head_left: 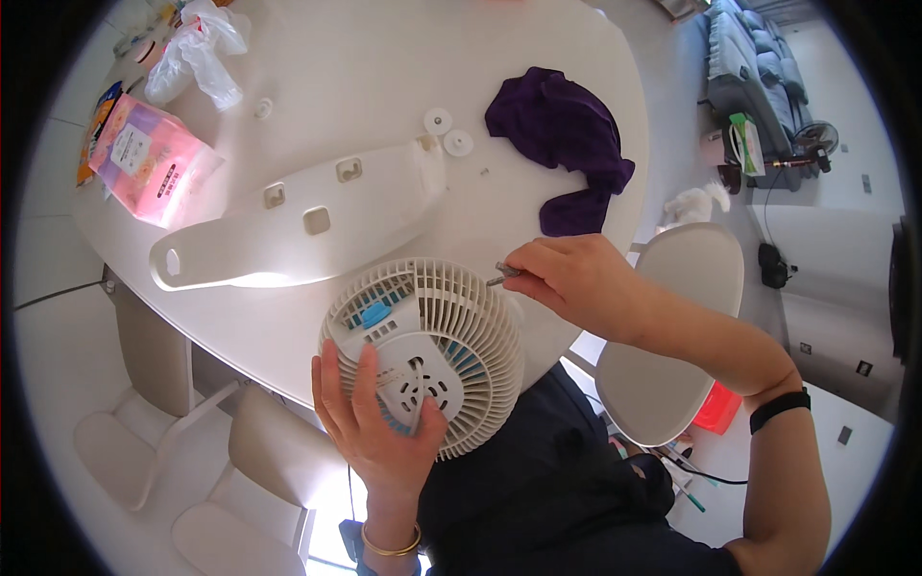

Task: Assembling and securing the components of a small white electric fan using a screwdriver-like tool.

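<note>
A white fan head point(480, 374) with a slatted round cage and a blue switch point(376, 314) rests at the table's near edge, its back facing me. My left hand point(379, 413) holds it, fingers and thumb spread across the back cover. My right hand point(562, 274) pinches a small metal tool point(498, 276), its tip at the cage's right rim; I cannot tell the tool's exact kind. Just beyond the fan lies a long white plastic stand piece point(298, 230) with square openings. Two white round discs point(438, 121) sit beside its far end.
A dark purple cloth point(562, 125) lies crumpled at the table's right. Pink tissue pack point(149, 163) and white plastic bag point(199, 53) are at the far left. White chairs point(672, 326) stand around the white table point(355, 67); a grey sofa point(754, 82) is farther right.
</note>
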Tool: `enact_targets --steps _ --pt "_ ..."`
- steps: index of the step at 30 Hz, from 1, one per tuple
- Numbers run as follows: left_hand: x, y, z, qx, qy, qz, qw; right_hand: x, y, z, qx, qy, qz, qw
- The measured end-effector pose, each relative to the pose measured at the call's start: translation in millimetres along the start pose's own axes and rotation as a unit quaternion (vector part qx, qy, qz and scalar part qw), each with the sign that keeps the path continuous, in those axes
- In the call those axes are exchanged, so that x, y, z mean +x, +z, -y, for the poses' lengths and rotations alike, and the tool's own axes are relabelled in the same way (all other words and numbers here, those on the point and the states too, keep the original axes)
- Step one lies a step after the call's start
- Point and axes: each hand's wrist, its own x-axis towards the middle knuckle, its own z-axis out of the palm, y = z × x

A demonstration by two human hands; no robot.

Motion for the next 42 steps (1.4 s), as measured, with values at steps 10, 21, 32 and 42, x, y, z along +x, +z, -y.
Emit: enact_targets --steps 10,21,32,42 --pt "0 0 -1 -0.002 -0.004 0.013 1.0 -11 15 -7 -0.023 -0.028 0.016 0.999" --pt "0 -1 -2 0.004 -0.006 0.016 1.0 -7 16 -3 -0.064 -0.07 0.035 0.995" --pt "1 -1 -4 0.011 0.003 0.012 1.0 -10 16 5 -0.133 -0.129 0.054 0.981" --pt "1 2 -5 0.008 -0.007 0.01 1.0 -14 20 2 -0.166 -0.181 0.03 0.969"
